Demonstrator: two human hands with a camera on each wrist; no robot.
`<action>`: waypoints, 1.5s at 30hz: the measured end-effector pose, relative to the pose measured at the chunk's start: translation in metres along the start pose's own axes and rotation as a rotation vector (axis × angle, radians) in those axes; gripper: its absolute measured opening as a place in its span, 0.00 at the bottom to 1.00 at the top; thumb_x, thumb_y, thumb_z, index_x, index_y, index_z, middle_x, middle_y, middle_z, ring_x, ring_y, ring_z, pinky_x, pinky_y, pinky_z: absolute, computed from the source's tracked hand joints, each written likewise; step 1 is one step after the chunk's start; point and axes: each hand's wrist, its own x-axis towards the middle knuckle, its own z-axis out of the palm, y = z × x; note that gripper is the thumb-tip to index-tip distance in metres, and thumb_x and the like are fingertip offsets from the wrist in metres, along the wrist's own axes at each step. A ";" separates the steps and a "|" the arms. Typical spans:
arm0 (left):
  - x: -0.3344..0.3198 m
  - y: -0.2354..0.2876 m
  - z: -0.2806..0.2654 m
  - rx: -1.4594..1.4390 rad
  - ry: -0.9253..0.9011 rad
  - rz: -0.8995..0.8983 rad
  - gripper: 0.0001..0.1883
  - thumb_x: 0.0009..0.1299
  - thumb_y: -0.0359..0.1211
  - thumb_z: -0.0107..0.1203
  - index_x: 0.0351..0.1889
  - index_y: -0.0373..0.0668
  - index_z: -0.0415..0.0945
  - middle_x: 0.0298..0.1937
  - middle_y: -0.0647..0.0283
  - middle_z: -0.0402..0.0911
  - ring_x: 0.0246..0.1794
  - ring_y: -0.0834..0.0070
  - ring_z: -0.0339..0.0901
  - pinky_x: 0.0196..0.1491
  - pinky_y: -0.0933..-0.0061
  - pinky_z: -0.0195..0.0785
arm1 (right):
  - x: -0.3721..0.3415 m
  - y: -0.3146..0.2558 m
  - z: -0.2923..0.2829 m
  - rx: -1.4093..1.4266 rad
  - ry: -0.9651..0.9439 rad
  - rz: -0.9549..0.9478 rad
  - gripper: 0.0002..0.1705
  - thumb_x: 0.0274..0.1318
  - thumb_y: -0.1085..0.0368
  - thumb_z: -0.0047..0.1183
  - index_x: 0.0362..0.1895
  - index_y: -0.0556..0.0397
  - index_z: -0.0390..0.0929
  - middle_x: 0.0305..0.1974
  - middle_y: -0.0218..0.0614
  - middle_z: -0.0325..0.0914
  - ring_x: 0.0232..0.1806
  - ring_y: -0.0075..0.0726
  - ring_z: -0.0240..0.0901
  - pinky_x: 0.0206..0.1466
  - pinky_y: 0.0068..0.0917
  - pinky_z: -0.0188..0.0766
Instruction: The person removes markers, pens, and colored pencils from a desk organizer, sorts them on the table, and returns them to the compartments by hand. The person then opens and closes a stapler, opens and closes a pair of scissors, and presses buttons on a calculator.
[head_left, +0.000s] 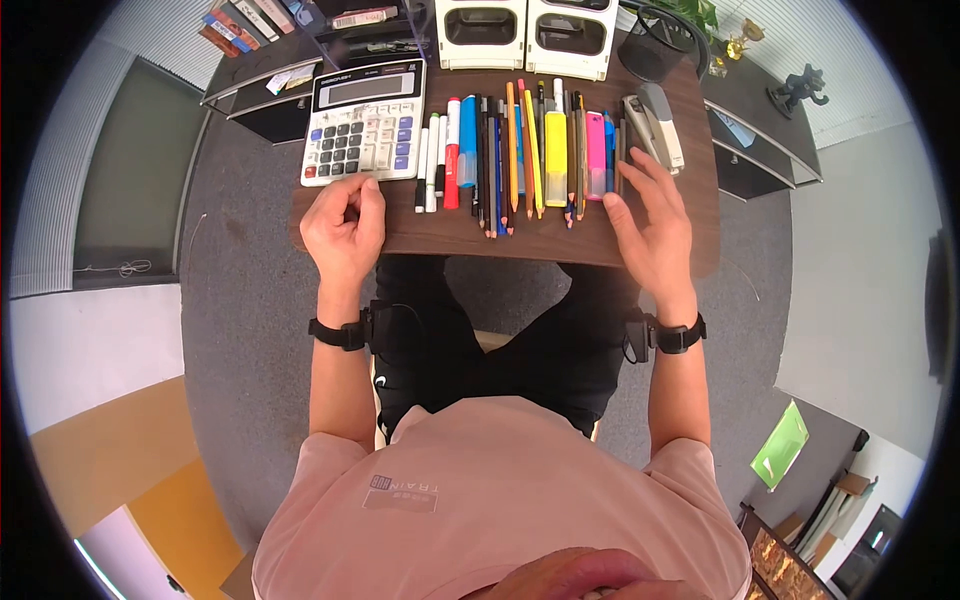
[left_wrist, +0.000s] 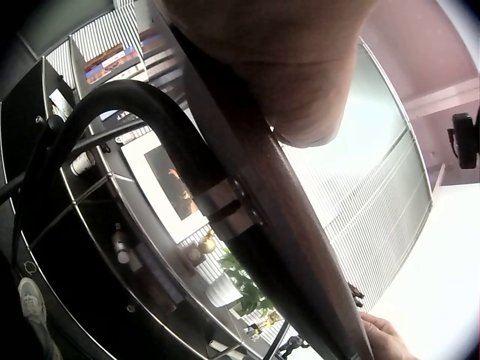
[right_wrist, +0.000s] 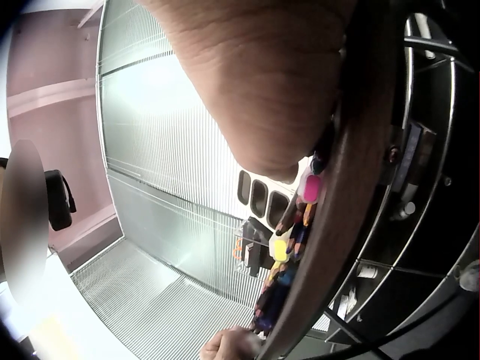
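My left hand (head_left: 343, 225) rests at the desk's front edge with its fingers curled in, right below the white calculator (head_left: 365, 125); nothing shows in its grasp. My right hand (head_left: 655, 225) lies spread at the right end of a row of pens. Its thumb is at the lower end of the pink highlighter (head_left: 596, 150), its fingers beside a blue pen (head_left: 609, 140) and below the grey stapler (head_left: 655, 125). Between the hands lie white markers (head_left: 432, 160), a red marker (head_left: 452, 150), a blue highlighter (head_left: 468, 140), several pencils (head_left: 515, 160) and a yellow highlighter (head_left: 556, 155).
Two white holders (head_left: 482, 35) stand at the back of the brown desk (head_left: 440, 235), with a black mesh bin (head_left: 650, 55) to their right. A dark organizer (head_left: 370, 45) sits behind the calculator. Black shelves (head_left: 765, 150) stand beyond the desk.
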 end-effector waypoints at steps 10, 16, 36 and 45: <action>0.001 0.002 -0.001 0.009 0.000 0.009 0.06 0.79 0.29 0.72 0.43 0.35 0.92 0.27 0.62 0.85 0.26 0.75 0.81 0.36 0.70 0.76 | 0.001 -0.003 -0.001 0.000 -0.006 -0.001 0.25 0.75 0.54 0.73 0.68 0.53 0.90 0.76 0.50 0.84 0.74 0.63 0.82 0.76 0.51 0.79; 0.001 -0.001 -0.002 -0.003 -0.002 0.013 0.05 0.78 0.29 0.72 0.44 0.35 0.92 0.27 0.62 0.86 0.26 0.75 0.81 0.36 0.70 0.76 | 0.002 -0.003 0.000 -0.021 0.003 -0.016 0.25 0.74 0.54 0.73 0.68 0.53 0.90 0.76 0.49 0.84 0.74 0.63 0.83 0.76 0.51 0.79; 0.001 0.001 -0.002 0.013 0.002 0.021 0.05 0.78 0.28 0.71 0.43 0.34 0.91 0.28 0.62 0.86 0.26 0.75 0.81 0.36 0.70 0.76 | 0.002 -0.003 0.000 0.012 0.009 0.008 0.26 0.72 0.55 0.75 0.67 0.55 0.91 0.75 0.51 0.84 0.74 0.63 0.83 0.76 0.51 0.80; 0.001 0.002 -0.002 0.024 -0.001 0.001 0.06 0.78 0.29 0.72 0.43 0.35 0.91 0.27 0.61 0.86 0.26 0.74 0.82 0.36 0.70 0.77 | 0.002 -0.003 0.000 0.012 0.007 0.007 0.26 0.72 0.56 0.76 0.67 0.56 0.91 0.75 0.51 0.85 0.74 0.63 0.83 0.75 0.50 0.80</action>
